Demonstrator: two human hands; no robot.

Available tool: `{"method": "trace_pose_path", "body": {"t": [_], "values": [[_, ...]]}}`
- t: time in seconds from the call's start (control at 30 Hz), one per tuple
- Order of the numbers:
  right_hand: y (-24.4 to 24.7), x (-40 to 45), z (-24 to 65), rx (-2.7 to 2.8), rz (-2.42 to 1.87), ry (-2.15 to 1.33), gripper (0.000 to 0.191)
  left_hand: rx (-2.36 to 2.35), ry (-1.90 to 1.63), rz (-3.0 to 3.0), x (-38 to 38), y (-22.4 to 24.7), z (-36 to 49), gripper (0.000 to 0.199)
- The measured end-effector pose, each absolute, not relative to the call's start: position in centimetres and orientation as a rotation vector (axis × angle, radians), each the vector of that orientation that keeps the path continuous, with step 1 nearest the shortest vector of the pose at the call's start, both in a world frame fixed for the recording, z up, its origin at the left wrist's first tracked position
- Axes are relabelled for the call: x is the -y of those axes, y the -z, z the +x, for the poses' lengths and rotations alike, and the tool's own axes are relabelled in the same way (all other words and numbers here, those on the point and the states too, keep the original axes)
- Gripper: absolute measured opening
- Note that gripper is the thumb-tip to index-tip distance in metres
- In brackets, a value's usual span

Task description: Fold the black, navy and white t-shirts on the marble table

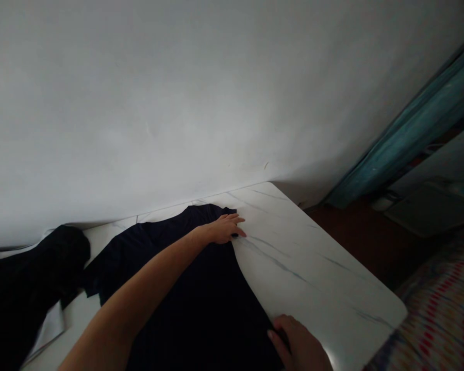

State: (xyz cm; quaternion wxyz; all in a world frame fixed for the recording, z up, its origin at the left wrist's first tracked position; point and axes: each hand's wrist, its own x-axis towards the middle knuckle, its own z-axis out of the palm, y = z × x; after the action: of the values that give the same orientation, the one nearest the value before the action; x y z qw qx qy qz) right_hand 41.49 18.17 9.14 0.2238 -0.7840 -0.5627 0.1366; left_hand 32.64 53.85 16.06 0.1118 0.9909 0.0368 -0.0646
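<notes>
A dark navy shirt [212, 304] lies spread out on a white marble-patterned table [278, 257], its top end toward the wall. My left hand [226, 228] reaches across it and rests near the sleeve at the far right, palm down with fingers stretched out and apart. Close to the front, my right hand [299, 344] has its thumb and fingers closed on the shirt's right side edge. The shirt's lower end runs out of view, and my left forearm covers part of its middle.
More black cloth [31, 288] lies heaped at the left, beside a white sheet-like piece [51, 327]. A pale wall [178, 103] borders the table's back. To the right are a teal curtain [410, 129] and a patterned fabric [441, 309] near the table's rounded corner.
</notes>
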Motion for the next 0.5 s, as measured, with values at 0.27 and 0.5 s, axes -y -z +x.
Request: {"method": "trace_pose_path", "body": {"t": [0.27,0.5], "values": [[-10.1,-18.0,40.0,1.344,-2.188,-0.502,0.009,-0.052,0.188,3.11,-54.2,-15.7,32.9,0.009],[-9.5,-17.3,40.3,1.285,-2.124,-0.598,0.023,-0.083,-0.123,3.264,-54.1,-15.1,33.3,0.015]]}}
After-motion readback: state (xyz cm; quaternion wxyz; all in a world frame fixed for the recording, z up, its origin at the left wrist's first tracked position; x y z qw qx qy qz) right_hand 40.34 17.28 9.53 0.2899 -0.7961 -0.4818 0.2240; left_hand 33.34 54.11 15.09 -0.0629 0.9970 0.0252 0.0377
